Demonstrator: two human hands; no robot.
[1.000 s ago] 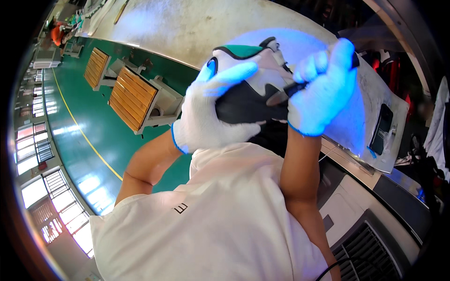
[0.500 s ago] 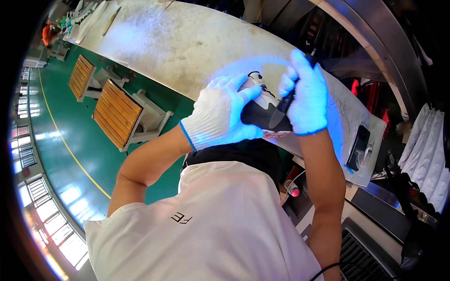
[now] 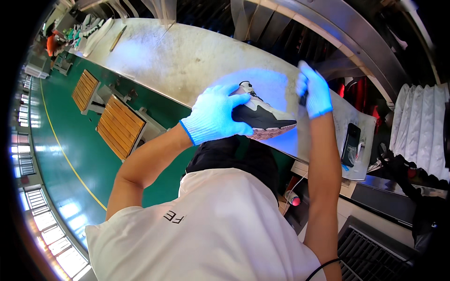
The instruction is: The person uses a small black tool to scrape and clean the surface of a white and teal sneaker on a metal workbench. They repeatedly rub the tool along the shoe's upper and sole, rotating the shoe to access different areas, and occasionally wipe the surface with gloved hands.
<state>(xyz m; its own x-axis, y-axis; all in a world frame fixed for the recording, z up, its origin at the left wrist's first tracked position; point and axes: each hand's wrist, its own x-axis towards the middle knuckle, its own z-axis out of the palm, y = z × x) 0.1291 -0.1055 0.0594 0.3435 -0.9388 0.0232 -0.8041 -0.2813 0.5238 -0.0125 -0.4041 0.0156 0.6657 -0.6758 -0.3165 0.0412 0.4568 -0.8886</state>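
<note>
A white, grey and black sneaker (image 3: 265, 114) with a pinkish mottled sole is held over the worktable's near edge, its toe pointing right. My left hand (image 3: 213, 114), in a white knit glove with a blue cuff, is closed around its heel end. Bluish light falls on the gloves and the shoe. To the right of the toe, my gloved right hand (image 3: 315, 91) is raised apart from the shoe. Its fingers are wrapped round a dark tool (image 3: 303, 99); most of it is hidden or blurred, so its kind is unclear.
The long pale worktable (image 3: 187, 61) runs from far left to right. A black phone (image 3: 350, 144) lies at its right end. A thin brown-handled tool (image 3: 118, 38) and several shoe parts lie far left. Wooden-topped carts (image 3: 120, 126) stand on the green floor. A ribbed white duct (image 3: 418, 131) is at right.
My right hand has drawn the dark tool away from the shoe, to the right. The shoe's toe, covered before, now shows. My left hand keeps its hold.
</note>
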